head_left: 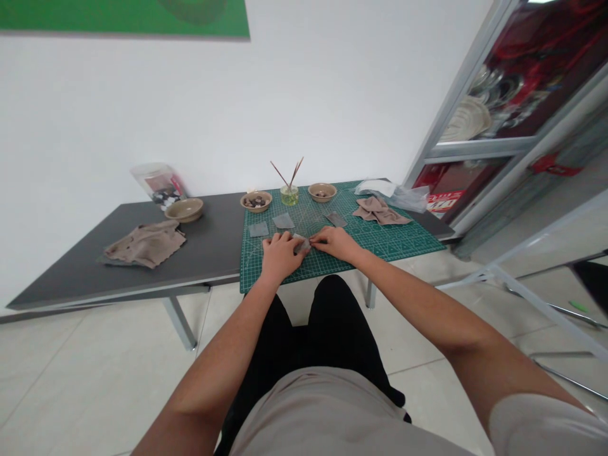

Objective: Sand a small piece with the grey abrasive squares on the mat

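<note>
On the green cutting mat, my left hand has its fingers curled over a small grey sheet, thumb and fingertips on it. My right hand is closed in a pinch at the sheet's right edge; whatever lies between its fingertips is too small to make out. Two more grey squares, one sheet and another sheet, lie flat beyond my left hand. A darker grey square lies just beyond my right hand.
Along the back stand a bowl of dark pebble-like pieces, a glass jar with thin sticks and a second bowl. Brown cloth and plastic bags lie right. Leftward are more cloth, a bowl and a clear container.
</note>
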Demonstrator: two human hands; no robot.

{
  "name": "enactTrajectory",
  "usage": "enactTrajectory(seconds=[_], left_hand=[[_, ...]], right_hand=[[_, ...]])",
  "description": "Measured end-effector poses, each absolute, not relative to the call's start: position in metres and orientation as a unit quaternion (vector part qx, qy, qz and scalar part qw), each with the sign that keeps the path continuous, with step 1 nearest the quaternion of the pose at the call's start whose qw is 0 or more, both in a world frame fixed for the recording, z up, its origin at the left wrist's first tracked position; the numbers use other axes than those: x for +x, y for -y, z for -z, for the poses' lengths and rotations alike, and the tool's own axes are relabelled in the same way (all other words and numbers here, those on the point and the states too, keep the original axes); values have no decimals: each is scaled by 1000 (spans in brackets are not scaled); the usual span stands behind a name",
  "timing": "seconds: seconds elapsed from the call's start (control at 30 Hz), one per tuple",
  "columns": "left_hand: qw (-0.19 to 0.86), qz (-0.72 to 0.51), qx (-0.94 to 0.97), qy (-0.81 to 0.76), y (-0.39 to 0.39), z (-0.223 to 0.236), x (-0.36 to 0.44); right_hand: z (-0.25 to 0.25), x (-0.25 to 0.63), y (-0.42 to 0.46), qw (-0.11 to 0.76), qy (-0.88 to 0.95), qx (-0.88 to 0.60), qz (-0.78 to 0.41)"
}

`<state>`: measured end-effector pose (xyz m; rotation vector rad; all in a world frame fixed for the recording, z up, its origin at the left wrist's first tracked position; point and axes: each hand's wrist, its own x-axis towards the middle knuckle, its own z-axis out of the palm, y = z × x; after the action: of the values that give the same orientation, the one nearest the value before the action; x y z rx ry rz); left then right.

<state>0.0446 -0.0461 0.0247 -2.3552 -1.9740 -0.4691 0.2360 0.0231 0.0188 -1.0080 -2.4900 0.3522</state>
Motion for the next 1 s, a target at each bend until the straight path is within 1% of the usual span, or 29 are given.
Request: enactTrajectory(seconds=[0.6,0.83,1.0], left_hand=[[12,145,-753,642,45,-24,45],[12,162,-749,643,47,-25,46],[-4,159,-742,652,46,-26,45]], right_hand=[[-20,229,-33,218,887,-391,-113],[-17,235,-29,223,894,-366,-131],[-16,218,-33,220,893,-377,-109]])
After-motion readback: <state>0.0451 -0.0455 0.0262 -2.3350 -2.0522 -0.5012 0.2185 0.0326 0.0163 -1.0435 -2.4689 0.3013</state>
